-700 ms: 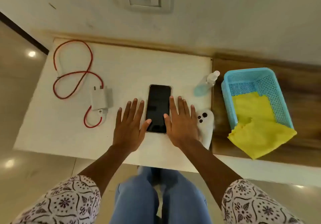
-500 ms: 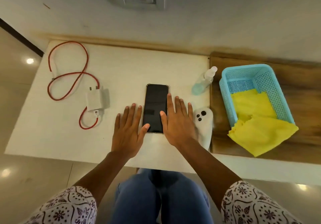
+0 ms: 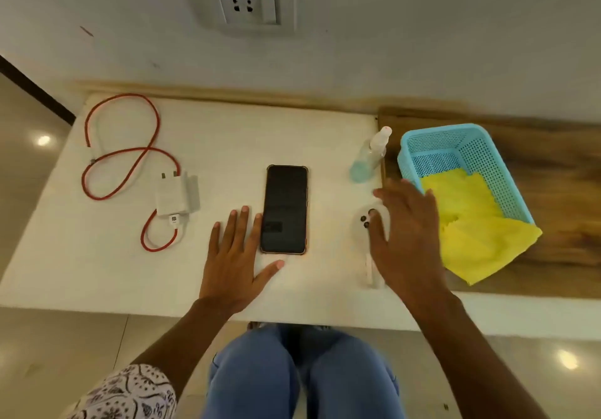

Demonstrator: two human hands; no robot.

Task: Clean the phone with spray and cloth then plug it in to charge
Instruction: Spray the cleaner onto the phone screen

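Observation:
A black phone lies screen up in the middle of the white table. My left hand rests flat and open just left of it, thumb near its lower edge. My right hand hovers open to the right, over a white phone case that it partly hides. A small spray bottle with blue liquid stands just beyond that hand. A yellow cloth spills out of the blue basket. The white charger with its red cable lies at the left.
A wall socket sits above the table's far edge. The basket stands on a wooden surface to the right of the table. My knees in blue jeans are below the table's near edge, over a glossy floor.
My right hand has left the phone's right side and moved right, over the white case toward the bottle and basket. The left hand stays beside the phone.

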